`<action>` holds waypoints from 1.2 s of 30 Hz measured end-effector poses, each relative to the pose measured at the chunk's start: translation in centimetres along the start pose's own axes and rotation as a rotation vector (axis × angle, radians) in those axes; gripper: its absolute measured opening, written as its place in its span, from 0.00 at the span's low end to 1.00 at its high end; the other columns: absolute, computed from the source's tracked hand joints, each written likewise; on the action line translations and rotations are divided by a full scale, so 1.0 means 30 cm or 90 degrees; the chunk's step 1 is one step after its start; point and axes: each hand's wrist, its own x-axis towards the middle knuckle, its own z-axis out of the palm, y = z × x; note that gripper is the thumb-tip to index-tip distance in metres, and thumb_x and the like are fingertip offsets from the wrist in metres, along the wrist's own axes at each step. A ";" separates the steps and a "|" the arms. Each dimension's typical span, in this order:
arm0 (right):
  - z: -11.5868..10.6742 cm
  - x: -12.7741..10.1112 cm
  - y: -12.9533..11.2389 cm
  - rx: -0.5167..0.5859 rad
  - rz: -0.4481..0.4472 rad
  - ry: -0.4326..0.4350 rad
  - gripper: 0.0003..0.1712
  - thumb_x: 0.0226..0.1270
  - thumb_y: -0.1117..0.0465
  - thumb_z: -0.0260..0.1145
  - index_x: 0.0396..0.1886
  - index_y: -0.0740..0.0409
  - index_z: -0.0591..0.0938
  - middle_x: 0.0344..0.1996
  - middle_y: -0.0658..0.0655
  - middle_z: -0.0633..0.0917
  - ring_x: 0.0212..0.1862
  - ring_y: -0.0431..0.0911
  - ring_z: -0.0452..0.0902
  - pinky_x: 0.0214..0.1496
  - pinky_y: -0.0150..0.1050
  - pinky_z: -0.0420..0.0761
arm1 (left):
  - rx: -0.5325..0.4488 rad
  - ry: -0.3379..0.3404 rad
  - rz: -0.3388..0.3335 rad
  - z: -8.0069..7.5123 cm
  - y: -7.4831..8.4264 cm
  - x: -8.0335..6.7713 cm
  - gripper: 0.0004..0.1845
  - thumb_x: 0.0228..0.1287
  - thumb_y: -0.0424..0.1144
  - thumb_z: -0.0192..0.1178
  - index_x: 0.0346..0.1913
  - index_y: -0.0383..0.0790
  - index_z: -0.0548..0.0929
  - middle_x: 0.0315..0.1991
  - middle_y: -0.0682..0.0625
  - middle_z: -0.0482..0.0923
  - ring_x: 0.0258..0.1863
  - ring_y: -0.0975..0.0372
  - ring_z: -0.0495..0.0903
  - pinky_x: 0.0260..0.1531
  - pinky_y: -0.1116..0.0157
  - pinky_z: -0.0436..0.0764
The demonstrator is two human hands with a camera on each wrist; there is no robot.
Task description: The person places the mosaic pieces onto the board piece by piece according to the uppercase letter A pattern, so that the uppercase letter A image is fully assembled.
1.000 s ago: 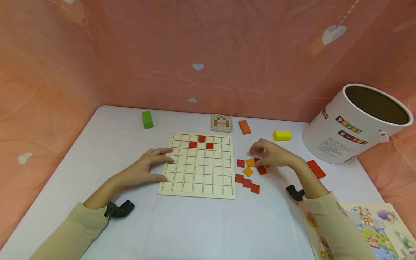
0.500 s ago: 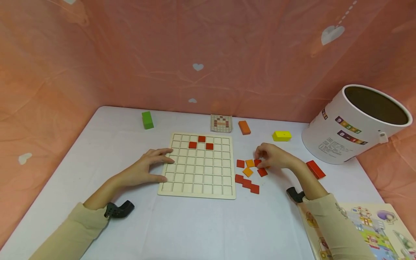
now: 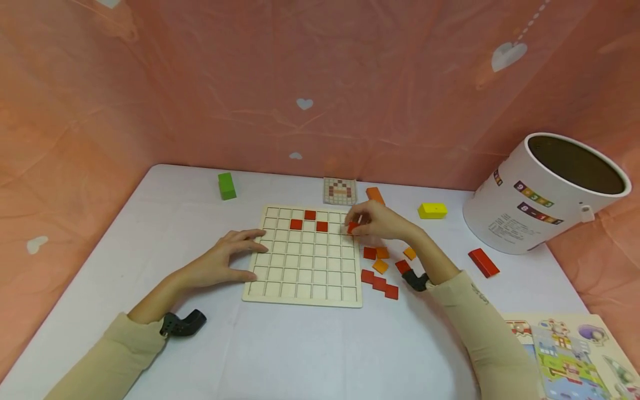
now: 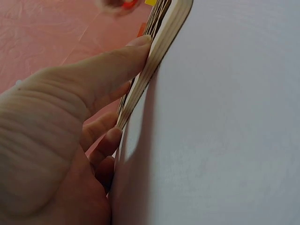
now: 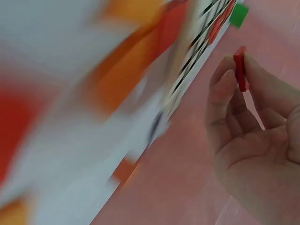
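Note:
A pale wooden grid board (image 3: 306, 272) lies on the white table, with red square tiles (image 3: 296, 224) in three cells near its far edge. My left hand (image 3: 220, 260) rests along the board's left side; the left wrist view has the thumb (image 4: 117, 61) on the edge and the other fingers spread along it. Between thumb and fingertips, my right hand (image 3: 382, 220) pinches a red square tile (image 5: 240, 70). In the head view that hand is over the board's upper right edge. Several loose red tiles (image 3: 379, 283) and orange tiles (image 3: 380, 266) lie right of the board.
A small pattern card (image 3: 340, 191) lies behind the board. Around it are green (image 3: 227, 186), orange (image 3: 375, 195), yellow (image 3: 432, 210) and red (image 3: 483, 263) blocks. A white bucket (image 3: 520, 205) stands at the far right, with a picture board (image 3: 575, 355) at the near right.
My right hand has picked up a red tile from the loose pile and moved left with it to the board's right edge. The left hand has stayed in place.

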 end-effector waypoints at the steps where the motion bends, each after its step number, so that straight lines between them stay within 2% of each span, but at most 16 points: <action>1: 0.015 0.035 -0.017 0.008 -0.017 -0.007 0.10 0.63 0.73 0.67 0.44 0.68 0.84 0.37 0.58 0.84 0.38 0.50 0.76 0.42 0.38 0.77 | 0.001 -0.001 0.001 0.000 -0.001 0.000 0.27 0.57 0.47 0.74 0.59 0.46 0.81 0.74 0.46 0.61 0.70 0.46 0.56 0.62 0.38 0.56; 5: 0.077 0.171 -0.090 0.026 -0.065 -0.037 0.12 0.63 0.76 0.65 0.47 0.68 0.84 0.41 0.59 0.85 0.39 0.48 0.77 0.44 0.36 0.78 | 0.003 -0.001 0.005 -0.001 -0.002 0.000 0.27 0.57 0.47 0.74 0.59 0.46 0.81 0.74 0.45 0.61 0.70 0.47 0.57 0.62 0.38 0.56; 8: 0.118 0.245 -0.138 0.023 -0.086 -0.062 0.13 0.62 0.76 0.66 0.46 0.68 0.85 0.39 0.59 0.86 0.38 0.47 0.77 0.43 0.36 0.78 | 0.002 -0.002 0.005 -0.002 -0.002 0.001 0.27 0.57 0.47 0.73 0.60 0.47 0.81 0.74 0.46 0.61 0.70 0.47 0.57 0.62 0.37 0.57; 12: 0.164 0.308 -0.168 0.026 -0.095 -0.090 0.13 0.59 0.79 0.66 0.44 0.69 0.85 0.35 0.59 0.85 0.35 0.46 0.78 0.41 0.34 0.79 | 0.007 -0.004 0.006 -0.001 -0.001 0.002 0.27 0.57 0.48 0.73 0.60 0.47 0.81 0.74 0.46 0.61 0.70 0.47 0.57 0.62 0.37 0.56; 15: 0.193 0.336 -0.175 0.039 -0.096 -0.107 0.14 0.59 0.80 0.64 0.44 0.70 0.85 0.36 0.61 0.86 0.36 0.46 0.79 0.41 0.33 0.79 | 0.010 -0.004 0.007 -0.001 0.001 0.003 0.27 0.57 0.48 0.73 0.60 0.47 0.81 0.74 0.46 0.61 0.70 0.47 0.57 0.62 0.37 0.57; 21: 0.221 0.348 -0.182 0.041 -0.082 -0.120 0.17 0.60 0.80 0.65 0.49 0.71 0.84 0.41 0.63 0.85 0.40 0.47 0.78 0.42 0.32 0.78 | 0.007 -0.005 0.011 -0.002 0.000 0.002 0.27 0.57 0.47 0.73 0.60 0.47 0.81 0.74 0.46 0.61 0.69 0.48 0.58 0.61 0.37 0.57; 29: 0.216 0.317 -0.196 0.041 -0.053 -0.111 0.18 0.63 0.75 0.68 0.54 0.71 0.82 0.46 0.63 0.84 0.41 0.49 0.79 0.45 0.34 0.78 | 0.010 -0.003 0.011 -0.004 -0.002 0.002 0.27 0.58 0.48 0.73 0.59 0.48 0.81 0.74 0.46 0.61 0.69 0.48 0.58 0.61 0.37 0.57; 33: 0.217 0.290 -0.208 -0.019 -0.055 -0.084 0.19 0.67 0.72 0.66 0.57 0.68 0.81 0.53 0.62 0.83 0.49 0.49 0.78 0.52 0.36 0.77 | 0.006 -0.004 0.009 -0.004 -0.004 0.001 0.26 0.58 0.48 0.73 0.59 0.48 0.81 0.74 0.46 0.61 0.69 0.48 0.58 0.61 0.37 0.57; 36: 0.226 0.259 -0.223 -0.152 -0.063 -0.048 0.19 0.70 0.64 0.66 0.60 0.63 0.81 0.59 0.61 0.80 0.61 0.52 0.73 0.61 0.43 0.74 | 0.009 -0.004 0.010 -0.001 -0.009 0.002 0.26 0.57 0.48 0.73 0.60 0.49 0.81 0.74 0.46 0.61 0.69 0.48 0.58 0.61 0.38 0.57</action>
